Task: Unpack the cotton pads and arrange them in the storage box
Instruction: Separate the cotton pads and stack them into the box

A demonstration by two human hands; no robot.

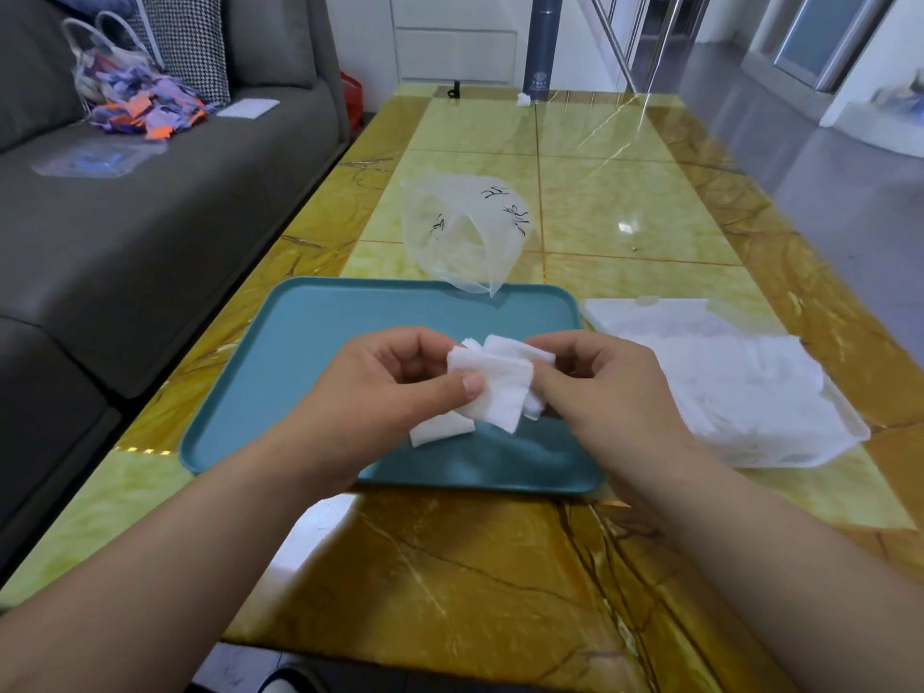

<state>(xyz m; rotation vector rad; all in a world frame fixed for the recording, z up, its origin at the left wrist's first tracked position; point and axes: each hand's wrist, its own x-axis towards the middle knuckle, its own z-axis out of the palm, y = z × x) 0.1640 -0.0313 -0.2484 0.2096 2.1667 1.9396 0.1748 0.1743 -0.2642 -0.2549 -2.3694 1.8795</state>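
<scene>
Forearms angled in from the lower corners, meeting above the teal tray (pixel 310 332). The left hand (pixel 395 387) pinched a small stack of white cotton pads (pixel 500 387), thumb on top; the right hand (pixel 605 387) gripped its other edge with curled fingers (pixel 565 352). The storage box (pixel 820 437), holding more pads, sat just right of the tray on the tabletop (pixel 450 567). Black writing on the clear plastic bag (pixel 460 232) was unreadable.

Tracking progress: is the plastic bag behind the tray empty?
Looks empty: the plastic bag lies slack, mouth open, nothing solid showing through its clear film.
</scene>
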